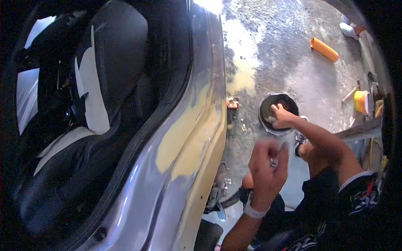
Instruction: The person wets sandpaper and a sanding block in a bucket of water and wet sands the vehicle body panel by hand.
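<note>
My right hand (281, 116) reaches into a dark round bucket (262, 109) on the floor, its fingers bent inside the rim. What those fingers hold, if anything, is hard to make out. Nearer to me, my left hand (268, 163) is raised with curled fingers, a pale band on its wrist. A blurred whitish, see-through thing (289, 140) shows at its fingertips; its kind is unclear. To the left stands a car's door frame (167, 184) of bare and sanded metal, with cream filler patches (190, 144) along the sill. Both hands are apart from it.
A dark car seat (121, 54) is inside the opening. An orange tube (324, 49) lies on the stained concrete floor (289, 54). Along the right stand a yellow round container (361, 102) and a wooden-handled tool (351, 93). Someone's white-covered foot (348, 30) shows at upper right.
</note>
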Demonstrator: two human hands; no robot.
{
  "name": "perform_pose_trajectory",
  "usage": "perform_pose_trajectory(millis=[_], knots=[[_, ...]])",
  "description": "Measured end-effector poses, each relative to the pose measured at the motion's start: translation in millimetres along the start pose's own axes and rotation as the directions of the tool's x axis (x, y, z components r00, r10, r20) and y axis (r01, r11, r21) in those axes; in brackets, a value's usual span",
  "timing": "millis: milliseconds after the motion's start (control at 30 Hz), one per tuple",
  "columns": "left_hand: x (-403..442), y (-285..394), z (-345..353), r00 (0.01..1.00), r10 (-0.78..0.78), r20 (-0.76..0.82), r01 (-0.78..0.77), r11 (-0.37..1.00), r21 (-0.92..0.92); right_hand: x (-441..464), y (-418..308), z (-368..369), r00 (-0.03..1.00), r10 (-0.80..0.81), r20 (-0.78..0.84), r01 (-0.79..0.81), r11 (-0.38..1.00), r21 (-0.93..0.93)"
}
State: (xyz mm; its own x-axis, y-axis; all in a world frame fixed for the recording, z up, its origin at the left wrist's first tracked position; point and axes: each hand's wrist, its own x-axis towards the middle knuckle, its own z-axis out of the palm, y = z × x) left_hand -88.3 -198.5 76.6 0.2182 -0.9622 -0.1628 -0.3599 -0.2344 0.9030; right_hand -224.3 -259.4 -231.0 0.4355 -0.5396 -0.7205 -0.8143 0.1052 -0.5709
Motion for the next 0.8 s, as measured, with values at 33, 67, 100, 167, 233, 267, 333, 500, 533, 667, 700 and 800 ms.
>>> perform_pose_trajectory(millis=[33, 67, 100, 167, 233, 267, 333, 500, 533, 667, 700, 800], knots=[[17, 25, -1, 0.994, 0.071, 0.080, -0.075, 0.996, 0.043, -6, 4, 8, 0.994, -0.056, -0.090, 0.066, 0.991, 0.120], [33, 48, -2, 0.985, 0.128, 0.118, -0.127, 0.992, -0.008, -28, -6, 6, 0.982, -0.128, -0.138, 0.160, 0.955, 0.249], [50, 67, -5, 0.970, 0.191, 0.152, -0.183, 0.981, -0.061, -50, -29, -1, 0.961, -0.191, -0.202, 0.255, 0.895, 0.367], [93, 90, -21, 0.924, 0.360, 0.129, -0.368, 0.929, 0.044, -88, -87, -16, 0.896, -0.272, -0.352, 0.434, 0.704, 0.562], [150, 94, -56, 0.838, 0.536, 0.104, -0.517, 0.719, 0.464, -123, -140, -39, 0.876, -0.280, -0.392, 0.471, 0.670, 0.574], [177, 103, -79, 0.878, 0.461, 0.131, -0.445, 0.682, 0.581, -140, -166, -49, 0.896, -0.267, -0.354, 0.424, 0.747, 0.512], [221, 99, -127, 0.929, 0.348, 0.125, -0.353, 0.733, 0.581, -158, -215, -63, 0.868, -0.336, -0.367, 0.486, 0.728, 0.484], [254, 0, -236, 0.913, 0.098, 0.397, -0.408, 0.295, 0.864, -191, -305, -63, 0.689, -0.551, -0.471, 0.553, 0.820, -0.150], [243, -21, -252, 0.907, 0.074, 0.415, -0.420, 0.232, 0.877, -198, -318, -58, 0.703, -0.556, -0.443, 0.529, 0.826, -0.197], [256, -69, -260, 0.847, -0.466, 0.255, -0.007, 0.470, 0.883, -212, -338, -55, 0.751, -0.539, -0.382, 0.449, 0.841, -0.302], [260, -61, -252, 0.831, -0.458, 0.315, -0.030, 0.529, 0.848, -212, -339, -59, 0.747, -0.547, -0.376, 0.450, 0.834, -0.319], [258, -55, -237, 0.794, -0.451, 0.407, -0.147, 0.508, 0.849, -216, -343, -54, 0.769, -0.514, -0.381, 0.459, 0.858, -0.231]])
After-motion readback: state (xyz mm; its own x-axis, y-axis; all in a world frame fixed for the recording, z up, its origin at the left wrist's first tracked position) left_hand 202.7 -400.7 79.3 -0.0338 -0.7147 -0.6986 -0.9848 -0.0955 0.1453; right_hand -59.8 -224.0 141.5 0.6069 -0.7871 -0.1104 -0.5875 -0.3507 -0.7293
